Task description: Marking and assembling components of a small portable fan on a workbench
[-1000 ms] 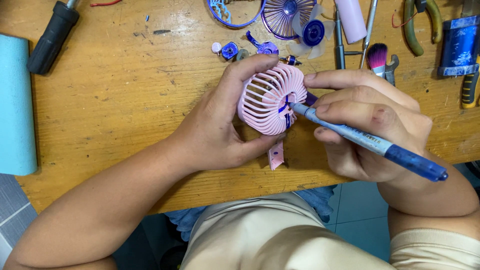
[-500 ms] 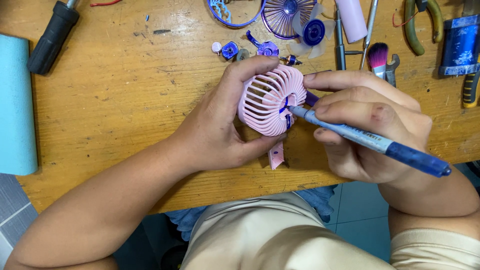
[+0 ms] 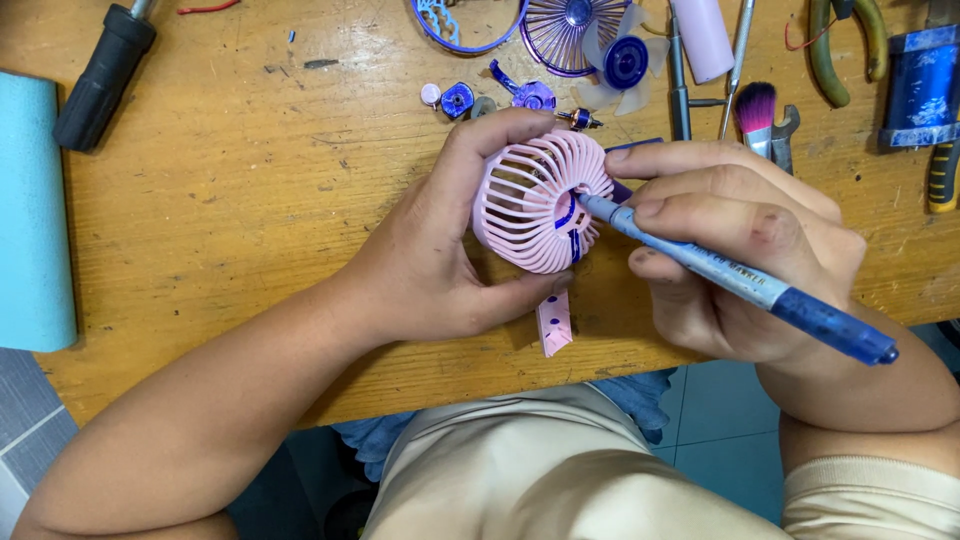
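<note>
My left hand [image 3: 440, 250] grips a pink ribbed fan grille [image 3: 535, 205], holding it tilted just above the wooden table [image 3: 230, 210]. My right hand [image 3: 740, 245] holds a blue marker pen [image 3: 740, 283] like a pencil, its tip touching the grille's centre, where blue ink marks show. A small pink strip [image 3: 554, 322] lies on the table just below the grille.
Behind the hands lie small blue and purple fan parts [image 3: 520, 95], a purple grille with a clear fan blade [image 3: 600, 40], a white cylinder [image 3: 703, 35], a pink-tipped brush [image 3: 756, 110] and pliers [image 3: 845, 45]. A black tool handle [image 3: 100, 75] and teal mat [image 3: 35, 210] sit left.
</note>
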